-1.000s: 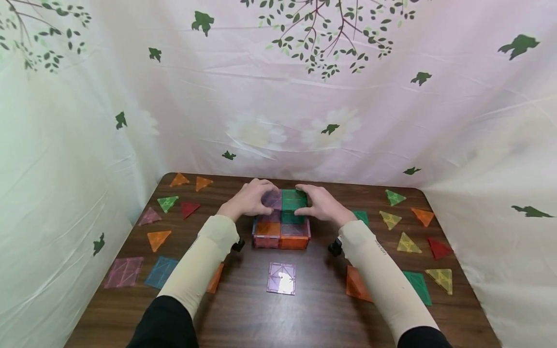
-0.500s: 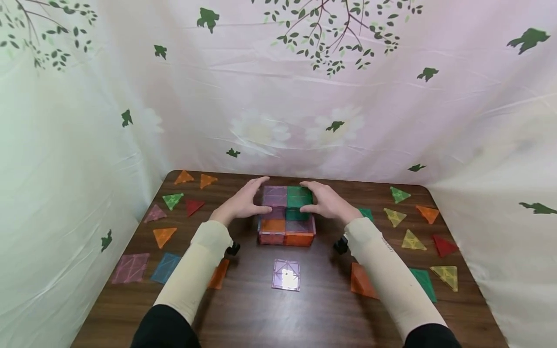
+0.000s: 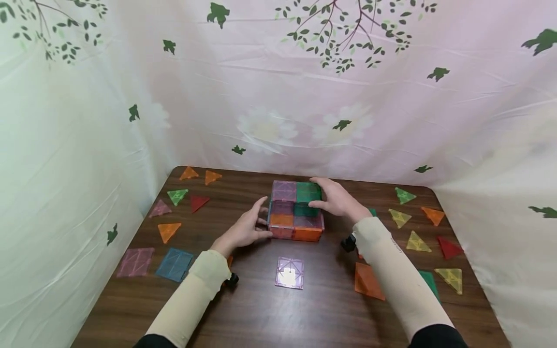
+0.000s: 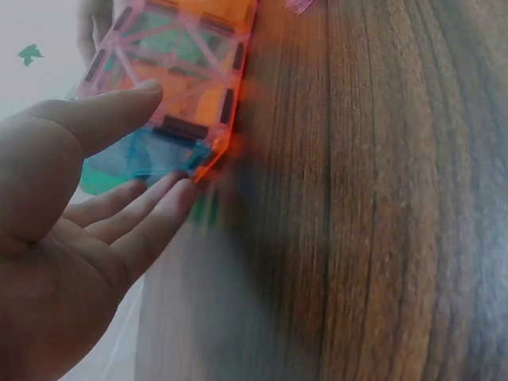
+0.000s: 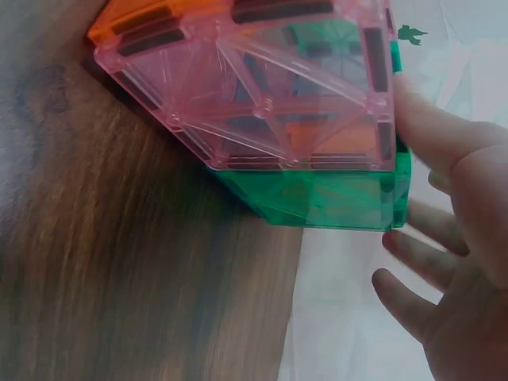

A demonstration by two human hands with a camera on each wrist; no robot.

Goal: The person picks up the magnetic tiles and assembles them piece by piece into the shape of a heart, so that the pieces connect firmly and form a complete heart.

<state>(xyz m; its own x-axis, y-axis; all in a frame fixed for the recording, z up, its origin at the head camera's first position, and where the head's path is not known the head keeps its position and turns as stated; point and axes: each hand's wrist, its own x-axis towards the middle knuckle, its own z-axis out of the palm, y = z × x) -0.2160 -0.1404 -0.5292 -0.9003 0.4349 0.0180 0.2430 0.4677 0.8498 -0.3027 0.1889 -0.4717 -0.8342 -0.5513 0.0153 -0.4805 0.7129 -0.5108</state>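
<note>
Evidently part-built, your tile box (image 3: 296,211) stands on the table (image 3: 256,314) between your left hand (image 3: 243,229) and right hand (image 3: 338,198), fingers spread, neither gripping; the purple square (image 3: 289,273) and triangles (image 3: 168,232) lie unattached.

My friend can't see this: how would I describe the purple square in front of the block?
Find the dark wooden table, then the many-coloured block towards its far edge. The purple square lies flat on the near side of the block, not touching it. Its pale colour and white glare set it apart from the orange tile to its right.
</note>
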